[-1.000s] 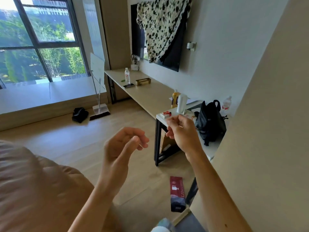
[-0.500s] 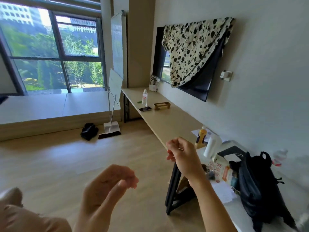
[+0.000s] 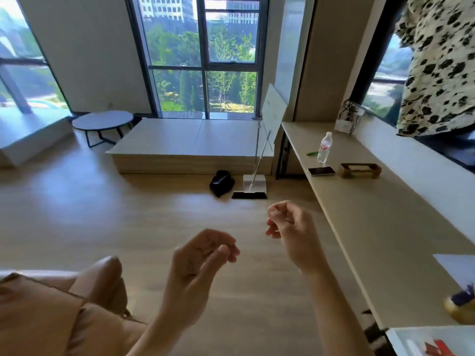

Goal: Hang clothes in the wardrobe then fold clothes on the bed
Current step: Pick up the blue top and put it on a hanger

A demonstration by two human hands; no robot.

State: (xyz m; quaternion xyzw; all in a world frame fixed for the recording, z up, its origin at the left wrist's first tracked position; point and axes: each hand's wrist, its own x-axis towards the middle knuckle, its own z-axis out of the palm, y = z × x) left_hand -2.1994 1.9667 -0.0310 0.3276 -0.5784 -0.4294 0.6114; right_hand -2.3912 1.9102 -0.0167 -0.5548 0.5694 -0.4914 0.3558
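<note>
Both raised mid-frame, fingers loosely curled, empty: left hand (image 3: 203,263), right hand (image 3: 290,229). Bottle (image 3: 324,147) upright on table (image 3: 372,214).

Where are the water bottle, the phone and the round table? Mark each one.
water bottle (image 3: 324,147), head view, on its label at mid-body
phone (image 3: 321,171), head view, middle of its screen
round table (image 3: 102,120), head view, middle of its top
</note>
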